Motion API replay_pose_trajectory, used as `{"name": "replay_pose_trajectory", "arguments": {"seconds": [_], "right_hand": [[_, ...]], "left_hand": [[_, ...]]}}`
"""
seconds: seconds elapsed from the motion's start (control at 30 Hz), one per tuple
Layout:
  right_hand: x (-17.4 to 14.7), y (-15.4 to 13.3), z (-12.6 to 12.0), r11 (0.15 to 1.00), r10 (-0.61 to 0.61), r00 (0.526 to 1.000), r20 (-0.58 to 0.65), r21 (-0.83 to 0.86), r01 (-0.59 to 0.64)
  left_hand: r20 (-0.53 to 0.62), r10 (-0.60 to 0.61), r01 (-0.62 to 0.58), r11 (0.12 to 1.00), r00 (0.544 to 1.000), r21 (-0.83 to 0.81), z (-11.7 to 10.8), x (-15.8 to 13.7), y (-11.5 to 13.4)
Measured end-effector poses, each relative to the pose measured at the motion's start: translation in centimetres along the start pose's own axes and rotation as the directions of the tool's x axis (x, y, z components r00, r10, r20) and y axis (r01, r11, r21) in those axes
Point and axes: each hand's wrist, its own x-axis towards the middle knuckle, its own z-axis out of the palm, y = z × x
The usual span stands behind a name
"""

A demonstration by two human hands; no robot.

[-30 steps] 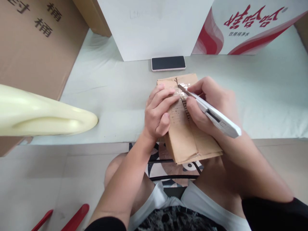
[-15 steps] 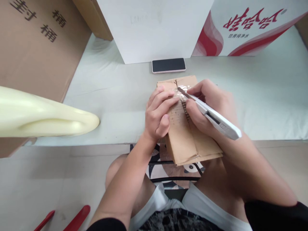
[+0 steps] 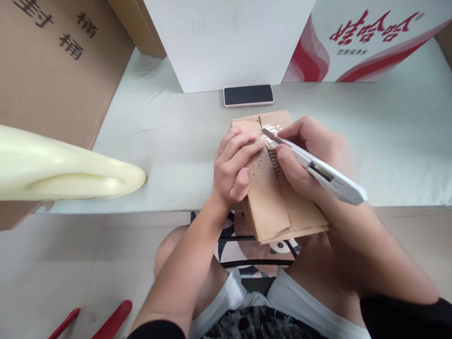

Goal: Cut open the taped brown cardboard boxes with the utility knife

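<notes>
Table (image 3: 176, 155): covered by a pale green cloth, creased toward the far left. At its rear stand a plain white carton (image 3: 229, 47) and, right of it, a white-and-red drinking-water carton (image 3: 353, 44). A large brown cardboard carton (image 3: 52, 84) with black printed characters stands at left. Floor (image 3: 106, 254): light grey tile, joint lines visible, shaded below the table edge. Lighting: soft and diffuse

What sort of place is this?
Probably a room at home, though I can't be sure: a cloth-covered surface, a phone lying on it, and a pale tiled-looking floor.
</notes>
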Motion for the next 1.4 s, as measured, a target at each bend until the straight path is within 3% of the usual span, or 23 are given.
{"name": "replay_pose_trajectory", "arguments": {"seconds": [0.47,0.73,0.97,1.4], "right_hand": [[-0.27,-0.01,-0.29,0.998,0.003,1.0,-0.019,0.057,-0.002],[0.28,-0.05,0.0,0.999,0.01,0.999,0.03,-0.031,-0.009],[-0.26,-0.18,-0.19,0.999,-0.005,1.0,-0.013,0.041,0.006],[0.43,-0.06,-0.27,1.0,-0.013,0.996,0.086,-0.023,0.015]], "left_hand": [[0.011,-0.011,0.01,0.999,1.0,0.041,0.11,-0.18,-0.3],[0.012,-0.015,0.014,0.999,1.0,0.048,-0.07,-0.07,-0.06],[-0.009,-0.009,0.009,1.0,1.0,0.003,-0.12,0.07,0.13],[-0.007,-0.021,0.021,0.999,1.0,0.024,-0.05,-0.07,0.11]]}}
